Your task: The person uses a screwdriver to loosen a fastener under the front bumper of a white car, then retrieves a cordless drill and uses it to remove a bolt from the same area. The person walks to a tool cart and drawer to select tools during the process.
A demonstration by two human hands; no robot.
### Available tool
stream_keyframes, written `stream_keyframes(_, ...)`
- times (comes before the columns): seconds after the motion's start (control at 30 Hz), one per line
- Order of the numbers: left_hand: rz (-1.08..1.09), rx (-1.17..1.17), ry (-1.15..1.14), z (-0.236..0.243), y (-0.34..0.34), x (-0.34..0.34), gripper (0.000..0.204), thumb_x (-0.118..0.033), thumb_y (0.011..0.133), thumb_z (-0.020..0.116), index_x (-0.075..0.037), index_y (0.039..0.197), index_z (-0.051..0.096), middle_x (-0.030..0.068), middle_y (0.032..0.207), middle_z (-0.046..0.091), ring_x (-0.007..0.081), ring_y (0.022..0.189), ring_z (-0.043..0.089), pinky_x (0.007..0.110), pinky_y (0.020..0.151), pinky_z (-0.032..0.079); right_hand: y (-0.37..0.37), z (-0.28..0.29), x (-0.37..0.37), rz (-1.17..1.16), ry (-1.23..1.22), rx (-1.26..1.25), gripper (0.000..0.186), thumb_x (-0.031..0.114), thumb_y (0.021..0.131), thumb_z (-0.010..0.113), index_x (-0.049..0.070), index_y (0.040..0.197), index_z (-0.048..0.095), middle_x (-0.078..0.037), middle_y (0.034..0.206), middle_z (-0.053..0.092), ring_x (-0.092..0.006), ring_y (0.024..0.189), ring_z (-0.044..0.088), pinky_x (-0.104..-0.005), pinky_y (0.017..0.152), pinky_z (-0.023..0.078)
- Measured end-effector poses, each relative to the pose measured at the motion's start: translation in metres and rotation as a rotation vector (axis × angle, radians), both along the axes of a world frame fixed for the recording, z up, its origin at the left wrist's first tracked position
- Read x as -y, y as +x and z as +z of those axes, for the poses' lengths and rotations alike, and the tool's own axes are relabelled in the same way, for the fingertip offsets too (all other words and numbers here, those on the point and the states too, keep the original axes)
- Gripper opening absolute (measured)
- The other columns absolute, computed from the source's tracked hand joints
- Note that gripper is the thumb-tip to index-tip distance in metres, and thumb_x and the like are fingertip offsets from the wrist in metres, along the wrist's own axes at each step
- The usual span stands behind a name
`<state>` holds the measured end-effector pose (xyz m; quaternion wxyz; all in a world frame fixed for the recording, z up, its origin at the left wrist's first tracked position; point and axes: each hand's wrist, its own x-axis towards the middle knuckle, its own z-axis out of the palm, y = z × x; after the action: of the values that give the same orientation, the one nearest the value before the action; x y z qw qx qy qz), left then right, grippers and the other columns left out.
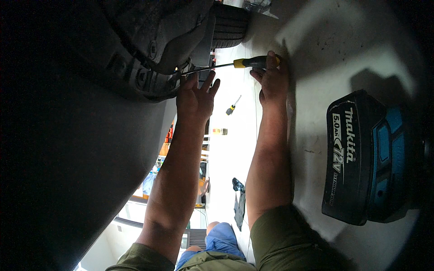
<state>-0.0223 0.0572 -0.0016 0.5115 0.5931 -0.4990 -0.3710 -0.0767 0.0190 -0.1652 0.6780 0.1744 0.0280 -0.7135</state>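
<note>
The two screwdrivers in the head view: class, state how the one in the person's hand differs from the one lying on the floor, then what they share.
The held screwdriver is gripped by the right hand, while the loose screwdriver lies untouched on the pale floor. The held one looks larger; the loose one looks small. The held one's shaft runs nearly level toward the dark underbody; the loose one lies slanted. Both have yellow-and-black handles.

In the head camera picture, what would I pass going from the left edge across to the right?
Dark vehicle underbody → left hand, open against it → small screwdriver lying on the floor → right hand gripping a yellow-and-black screwdriver → black and teal tool battery.
</note>
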Motion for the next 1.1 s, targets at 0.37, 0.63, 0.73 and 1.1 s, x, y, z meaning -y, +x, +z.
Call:
stream_keyframes(0.37, 0.043, 0.015, -0.025, 0.003, 0.013, -0.001, 0.063, -0.007, 0.088, 0.050, -0.015, 0.142, 0.018, 0.0101, 0.140, 0.031, 0.0390, 0.130, 0.033, 0.055, 0.109, 0.026, -0.004, 0.008, -0.012, 0.180, -0.020, -0.189, 0.045, 0.018, 0.098, 0.043, 0.001, 0.136, 0.030, -0.019, 0.112, 0.050, -0.0234, 0.096, 0.060, -0.0328, 0.083, 0.055)
stream_keyframes(0.63, 0.040, 0.017, -0.018, -0.002, 0.002, -0.001, 0.072, -0.006, 0.086, 0.052, -0.016, 0.144, 0.010, 0.0110, 0.146, 0.023, 0.0395, 0.131, 0.032, 0.054, 0.109, 0.028, 0.018, 0.005, -0.003, -0.131, 0.135, 0.012, 0.049, 0.023, 0.097, 0.045, -0.002, 0.135, 0.030, -0.019, 0.111, 0.051, -0.0232, 0.094, 0.060, -0.0335, 0.078, 0.055)
stream_keyframes(0.73, 0.013, 0.006, 0.001, 0.000, 0.003, 0.000, 0.076, -0.005, 0.086, 0.053, -0.016, 0.145, 0.006, 0.0108, 0.147, 0.020, 0.0397, 0.131, 0.032, 0.054, 0.109, 0.027, 0.025, -0.003, 0.002, -0.066, 0.075, -0.396, 0.052, 0.020, 0.096, 0.045, 0.000, 0.139, 0.024, -0.021, 0.119, 0.046, -0.0270, 0.104, 0.057, -0.0365, 0.087, 0.053)
stream_keyframes(1.1, 0.039, -0.015, -0.016, -0.003, -0.003, 0.002, 0.076, -0.004, 0.084, 0.055, -0.014, 0.144, 0.008, 0.0115, 0.145, 0.023, 0.0403, 0.130, 0.032, 0.056, 0.110, 0.027, 0.015, -0.007, 0.007, -0.021, 0.117, -0.421, 0.047, 0.012, 0.088, 0.048, -0.005, 0.131, 0.038, -0.025, 0.117, 0.048, -0.0312, 0.097, 0.059, -0.0367, 0.079, 0.054)
